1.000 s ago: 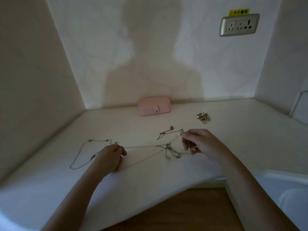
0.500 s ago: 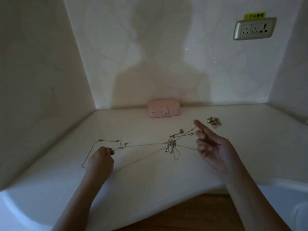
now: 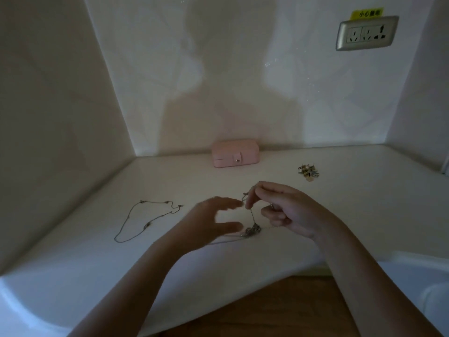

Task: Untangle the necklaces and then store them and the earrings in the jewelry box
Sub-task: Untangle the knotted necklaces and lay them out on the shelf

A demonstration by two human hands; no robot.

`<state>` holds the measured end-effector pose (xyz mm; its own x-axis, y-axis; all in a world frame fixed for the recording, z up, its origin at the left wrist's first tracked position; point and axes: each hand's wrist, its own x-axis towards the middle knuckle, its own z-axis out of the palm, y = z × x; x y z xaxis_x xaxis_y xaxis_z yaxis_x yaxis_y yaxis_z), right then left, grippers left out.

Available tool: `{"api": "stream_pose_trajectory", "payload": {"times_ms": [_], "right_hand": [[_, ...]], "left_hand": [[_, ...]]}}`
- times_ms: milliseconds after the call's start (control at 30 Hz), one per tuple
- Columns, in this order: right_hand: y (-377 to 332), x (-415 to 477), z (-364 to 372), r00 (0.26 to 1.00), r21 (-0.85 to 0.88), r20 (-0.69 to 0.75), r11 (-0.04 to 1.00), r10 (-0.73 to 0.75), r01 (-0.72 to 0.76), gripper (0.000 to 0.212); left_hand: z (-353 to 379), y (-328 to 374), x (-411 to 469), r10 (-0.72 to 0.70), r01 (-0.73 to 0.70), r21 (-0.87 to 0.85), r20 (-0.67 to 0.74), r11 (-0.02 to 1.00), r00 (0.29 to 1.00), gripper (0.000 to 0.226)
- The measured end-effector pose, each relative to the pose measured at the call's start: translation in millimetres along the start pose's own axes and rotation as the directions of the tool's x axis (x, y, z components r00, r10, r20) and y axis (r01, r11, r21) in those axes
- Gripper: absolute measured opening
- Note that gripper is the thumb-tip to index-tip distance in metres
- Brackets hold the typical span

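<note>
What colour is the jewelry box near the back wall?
The jewelry box is pale pink, seen best in the head view.

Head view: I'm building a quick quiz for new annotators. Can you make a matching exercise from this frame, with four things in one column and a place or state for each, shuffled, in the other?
Things
1. jewelry box
2. earrings
3. right hand
4. wall socket

Places or states
A. pinches a necklace chain
B. mounted high, at the upper right
C. shut, at the foot of the back wall
D. a small heap on the counter, to the right of the box

Pairs: 1-C, 2-D, 3-A, 4-B
</note>
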<state>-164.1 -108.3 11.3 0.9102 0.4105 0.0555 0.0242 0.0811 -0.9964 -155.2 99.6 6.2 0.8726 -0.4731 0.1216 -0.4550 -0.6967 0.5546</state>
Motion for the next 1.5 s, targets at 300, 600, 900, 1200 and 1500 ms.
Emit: {"api": "stream_pose_trajectory", "payload": {"times_ms": [300,600,900,1200,1500], "right_hand": [[5.4,0.7,-21.2,0.983,0.161,-0.179,0.987,0.044,-0.015,0.024],[37.9,0.6,-6.8,0.704,-0.483,-0.666,0.862,-0.247,-0.155,0.015],[41.1,-18.8,28.1,0.768,-0.357,-0.605,0.934,-0.211,-0.025,0.012],[47.0,-12.7,42.6,0.676,-0.409,-0.687,0.911,-0.269,-0.052,0.011],[46.4,-10.1,40.6,0.637,-0.533,-0.684,0.84,-0.355,-0.104,0.017]], "left_hand": [[19.6,6.6,30.3,0.037,0.135,-0.585,0.271,0.8,0.962,0.009],[26.5,-0.6,33.4,-0.134,0.333,-0.676,0.33,0.657,0.934,0.013],[29.8,-7.4,39.6,-0.04,0.282,-0.843,0.298,0.458,0.954,0.015],[36.4,-4.3,37.1,-0.09,0.238,-0.821,0.224,0.519,0.97,0.024],[33.9,-0.7,35.9,-0.076,0.174,-0.705,0.168,0.687,0.983,0.037]]}}
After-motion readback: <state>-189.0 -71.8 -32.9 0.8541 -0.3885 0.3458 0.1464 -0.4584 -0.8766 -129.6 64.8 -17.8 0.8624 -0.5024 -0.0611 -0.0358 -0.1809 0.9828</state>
